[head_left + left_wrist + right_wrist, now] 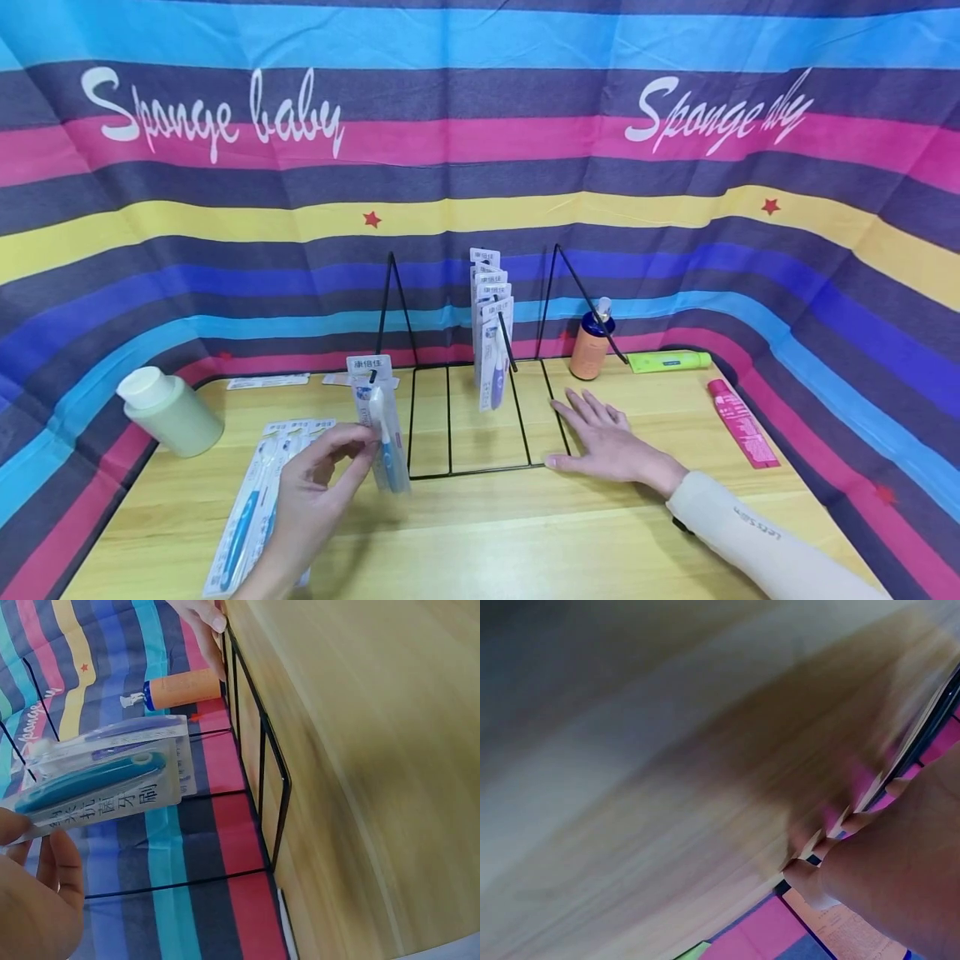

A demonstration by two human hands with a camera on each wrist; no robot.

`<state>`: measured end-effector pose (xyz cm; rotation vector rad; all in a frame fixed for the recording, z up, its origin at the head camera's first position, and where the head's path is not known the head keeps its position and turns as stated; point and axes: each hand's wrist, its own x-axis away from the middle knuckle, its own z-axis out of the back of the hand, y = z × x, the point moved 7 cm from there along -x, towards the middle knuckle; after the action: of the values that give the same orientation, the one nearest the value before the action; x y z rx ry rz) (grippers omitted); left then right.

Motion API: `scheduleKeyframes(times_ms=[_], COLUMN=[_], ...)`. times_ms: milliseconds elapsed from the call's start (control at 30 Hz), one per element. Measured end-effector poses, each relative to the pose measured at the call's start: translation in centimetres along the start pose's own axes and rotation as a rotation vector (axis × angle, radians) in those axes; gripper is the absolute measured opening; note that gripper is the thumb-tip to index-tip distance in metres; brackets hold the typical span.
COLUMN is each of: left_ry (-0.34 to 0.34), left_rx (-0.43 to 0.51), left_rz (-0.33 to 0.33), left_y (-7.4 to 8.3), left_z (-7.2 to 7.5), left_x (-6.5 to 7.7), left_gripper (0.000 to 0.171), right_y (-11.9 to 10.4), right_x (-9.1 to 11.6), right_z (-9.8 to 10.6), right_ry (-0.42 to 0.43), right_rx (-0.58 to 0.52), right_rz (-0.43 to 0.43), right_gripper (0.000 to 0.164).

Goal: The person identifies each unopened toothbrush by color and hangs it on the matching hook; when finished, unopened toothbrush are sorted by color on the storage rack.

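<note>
My left hand (318, 479) pinches the edge of a packaged toothbrush (387, 450) with a blue handle, held upright at the left side of a black wire rack (487, 472). A black prong tip shows at the pack's top; whether it passes through the hole I cannot tell. In the left wrist view the toothbrush pack (97, 787) lies between thumb and fingers. Several packaged toothbrushes (495, 358) hang in a row on the rack's middle prong, the front one purple. My right hand (611, 442) rests with spread fingers on the table at the rack's right base edge.
More toothbrush packs (243, 525) lie at the left, beside a pale green bottle (176, 417). A flat white pack (267, 382) lies behind. An orange pump bottle (590, 350), a green tube (670, 361) and a pink tube (742, 423) are at the right. Striped cloth (480, 133) encloses the table.
</note>
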<state>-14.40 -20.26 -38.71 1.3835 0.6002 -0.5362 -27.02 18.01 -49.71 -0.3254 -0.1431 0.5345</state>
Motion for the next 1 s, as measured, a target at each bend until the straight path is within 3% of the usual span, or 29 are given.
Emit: scheduleKeyframes(times_ms=[133,200,433,567,667,833,1000], left_ry=[-0.018,-0.032,-0.116,-0.136,-0.14,-0.136,-0.11], left_rx=[-0.055,-0.066,-0.006,0.028,0.044,0.07,0.046], left_rz=[0.097,0.107,0.011,0.004,0.056,0.201,0.238], left_y=[-1.2,-1.7,-3.2,-4.2,-5.5,-7.8,-9.2], left_z=[0.1,0.0,-0.6,-1.0,-1.3,-1.8,-2.3], left_x=[-0.4,-0.9,-3.4,-5.2,-6.4,-8.2,-9.9], left_gripper=[0.034,0.036,0.048,0.048,0.049,0.051,0.053], right_y=[0.1,0.1,0.2,0.2,0.1,0.1,0.2], right_x=[0.0,0.0,0.0,0.0,0.0,-0.1,-0.2], right_z=[0.0,-0.1,-0.1,-0.1,-0.1,-0.1,-0.2], right_ry=[0.001,0.002,-0.001,0.0,0.003,0.003,-0.001], right_rx=[0.001,0.003,0.006,0.012,0.011,0.009,0.02], right_rz=[-0.001,-0.002,0.0,-0.005,-0.004,0.0,-0.004], right_gripper=[0.103,0.103,0.103,0.104,0.103,0.103,0.104])
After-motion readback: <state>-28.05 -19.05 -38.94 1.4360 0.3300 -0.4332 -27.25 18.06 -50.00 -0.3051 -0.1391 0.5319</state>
